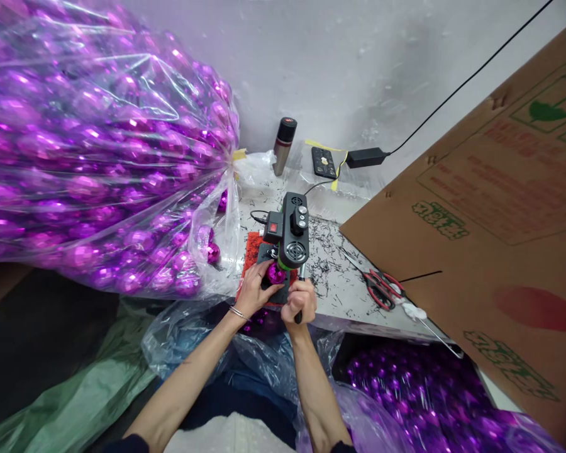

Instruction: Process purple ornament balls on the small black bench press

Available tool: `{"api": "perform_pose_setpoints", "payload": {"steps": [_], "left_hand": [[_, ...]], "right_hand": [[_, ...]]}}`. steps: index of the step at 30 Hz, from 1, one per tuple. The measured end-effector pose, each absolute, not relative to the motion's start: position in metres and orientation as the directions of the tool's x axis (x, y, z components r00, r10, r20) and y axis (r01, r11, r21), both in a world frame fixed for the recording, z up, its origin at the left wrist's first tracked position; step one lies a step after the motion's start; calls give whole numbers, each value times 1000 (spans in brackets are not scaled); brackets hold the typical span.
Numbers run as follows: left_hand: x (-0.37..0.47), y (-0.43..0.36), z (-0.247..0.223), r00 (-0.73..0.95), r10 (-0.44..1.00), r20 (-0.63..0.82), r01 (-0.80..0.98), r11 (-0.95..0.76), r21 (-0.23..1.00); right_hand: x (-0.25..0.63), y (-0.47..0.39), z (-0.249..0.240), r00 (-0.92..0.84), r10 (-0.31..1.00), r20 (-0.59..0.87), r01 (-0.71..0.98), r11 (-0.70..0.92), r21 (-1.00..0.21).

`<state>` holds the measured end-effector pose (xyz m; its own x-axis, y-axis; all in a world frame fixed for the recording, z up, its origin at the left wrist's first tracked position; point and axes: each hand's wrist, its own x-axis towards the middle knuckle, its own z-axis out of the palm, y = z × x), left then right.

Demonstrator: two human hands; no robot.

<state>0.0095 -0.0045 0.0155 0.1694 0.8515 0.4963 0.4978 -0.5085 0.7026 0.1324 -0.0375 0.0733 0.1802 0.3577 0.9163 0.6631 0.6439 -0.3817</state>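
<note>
A black bench machine point(295, 229) with a red switch stands on a red mat point(251, 249) on the table. Beneath its head sits a shiny magenta ball point(276, 273). My left hand point(256, 289), with a bracelet at the wrist, has its thumb and fingers around this ball. Wrapped round the machine's black-ended lever point(299, 314) is my right hand point(300, 300), just right of the ball. Small black scraps lie scattered on the table to the right of the machine.
A big clear bag of magenta balls point(89, 157) fills the left. Red-handled scissors point(381, 289) lie beside a large cardboard box point(490, 214) on the right. Behind the machine are a bottle point(283, 146), a phone point(323, 162) and a power adapter point(366, 157). More purple balls point(419, 390) are at lower right.
</note>
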Motion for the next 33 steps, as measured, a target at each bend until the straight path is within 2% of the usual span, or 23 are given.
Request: {"api": "perform_pose_setpoints", "payload": {"steps": [17,33], "left_hand": [[9,-6,19,178,836,519,494,-532,688],[9,-5,19,177,846,503,486,-519,703]], "right_hand": [[136,-33,59,159,314,936,684,649,-334],[142,-34,73,43,327,944,691,673,-264]]}}
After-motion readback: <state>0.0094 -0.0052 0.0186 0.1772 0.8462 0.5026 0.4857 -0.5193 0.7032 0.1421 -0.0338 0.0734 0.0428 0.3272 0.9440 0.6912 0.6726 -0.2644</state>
